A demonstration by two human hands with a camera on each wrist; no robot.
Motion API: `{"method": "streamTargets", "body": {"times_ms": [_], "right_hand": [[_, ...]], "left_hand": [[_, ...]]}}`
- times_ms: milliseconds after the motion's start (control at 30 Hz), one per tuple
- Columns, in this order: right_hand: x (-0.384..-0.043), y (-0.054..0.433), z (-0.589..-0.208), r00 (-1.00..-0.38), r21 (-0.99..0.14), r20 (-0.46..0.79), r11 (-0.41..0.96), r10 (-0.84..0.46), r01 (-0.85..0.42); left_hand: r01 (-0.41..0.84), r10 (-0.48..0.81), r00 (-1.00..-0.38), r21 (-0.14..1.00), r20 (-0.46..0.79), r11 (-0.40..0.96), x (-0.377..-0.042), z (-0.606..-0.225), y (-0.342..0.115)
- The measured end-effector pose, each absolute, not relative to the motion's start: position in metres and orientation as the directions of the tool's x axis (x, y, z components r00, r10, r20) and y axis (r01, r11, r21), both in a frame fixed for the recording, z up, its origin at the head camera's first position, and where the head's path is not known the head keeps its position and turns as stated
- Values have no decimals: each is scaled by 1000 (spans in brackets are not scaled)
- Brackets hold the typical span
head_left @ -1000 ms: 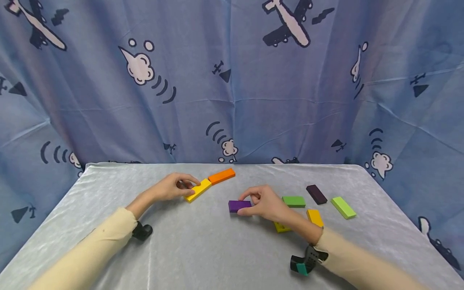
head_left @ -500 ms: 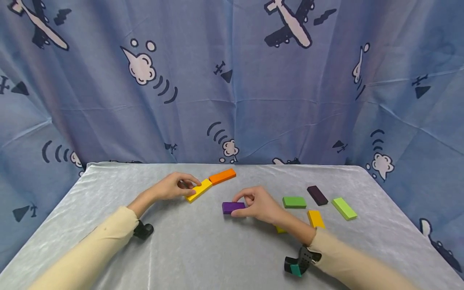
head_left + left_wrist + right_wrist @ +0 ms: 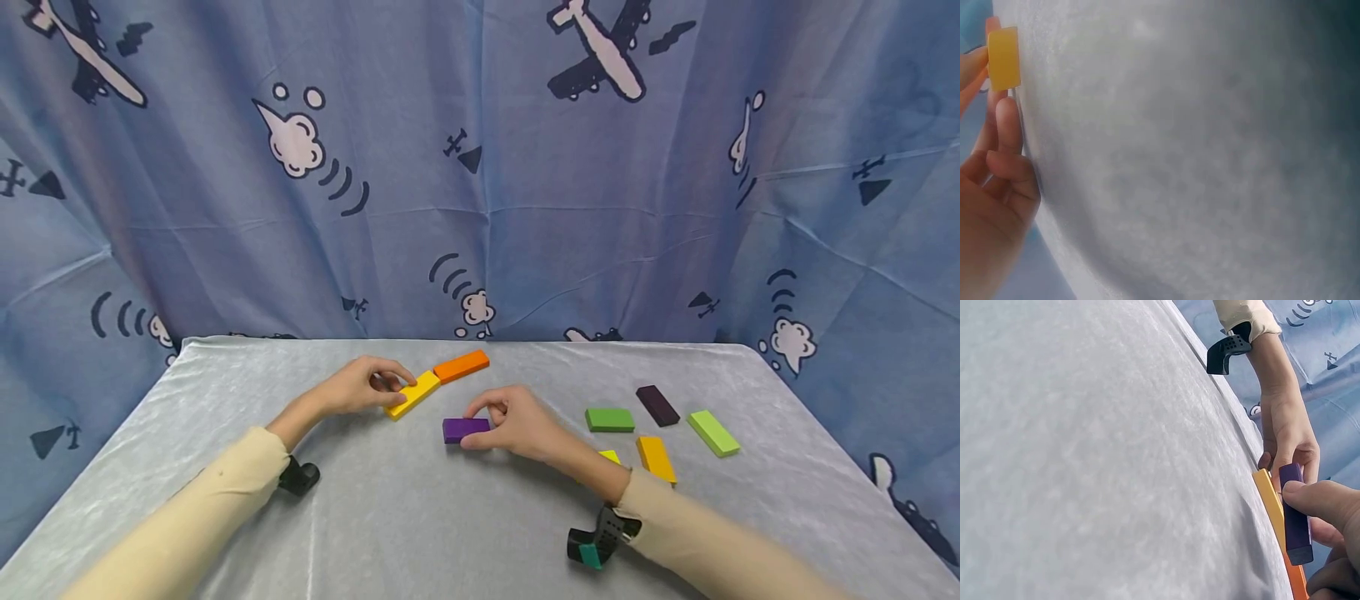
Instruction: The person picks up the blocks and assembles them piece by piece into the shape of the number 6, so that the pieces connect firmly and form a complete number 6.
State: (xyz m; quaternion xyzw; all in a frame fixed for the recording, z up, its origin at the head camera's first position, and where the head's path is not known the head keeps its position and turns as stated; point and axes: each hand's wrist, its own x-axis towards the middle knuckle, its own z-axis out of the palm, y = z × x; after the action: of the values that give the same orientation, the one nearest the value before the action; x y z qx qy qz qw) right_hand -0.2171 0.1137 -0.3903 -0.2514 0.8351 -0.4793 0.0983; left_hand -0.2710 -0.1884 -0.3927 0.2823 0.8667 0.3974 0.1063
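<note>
Right hand point(image 3: 517, 427) pinches a purple block point(image 3: 461, 430) near the middle of the frame; left hand point(image 3: 352, 388) holds a yellow block point(image 3: 420, 389) up and left of it. The table point(image 3: 405, 517) looks pale and soft. Behind it, a blue curtain point(image 3: 405, 167) with plane pictures point(image 3: 603, 50) fills the top.

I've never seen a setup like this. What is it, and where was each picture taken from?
No machine, just a person's two bare hands. The wide picture comes from a camera worn on the head; the others from a left wrist camera and a right wrist camera. On the pale cloth, the left hand holds a yellow block, with an orange block at its far end. The right hand pinches a purple block. To the right lie a green block, a dark block, a lime block, an amber block and a partly hidden yellow piece.
</note>
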Motion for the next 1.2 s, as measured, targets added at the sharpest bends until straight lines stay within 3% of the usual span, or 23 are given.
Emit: {"method": "streamTargets", "body": {"times_ms": [1200], "right_hand": [[-230, 62, -398, -816, -832, 111, 396, -567, -389]], "left_hand": [[400, 580, -814, 755, 31, 520, -273, -393, -189]]}}
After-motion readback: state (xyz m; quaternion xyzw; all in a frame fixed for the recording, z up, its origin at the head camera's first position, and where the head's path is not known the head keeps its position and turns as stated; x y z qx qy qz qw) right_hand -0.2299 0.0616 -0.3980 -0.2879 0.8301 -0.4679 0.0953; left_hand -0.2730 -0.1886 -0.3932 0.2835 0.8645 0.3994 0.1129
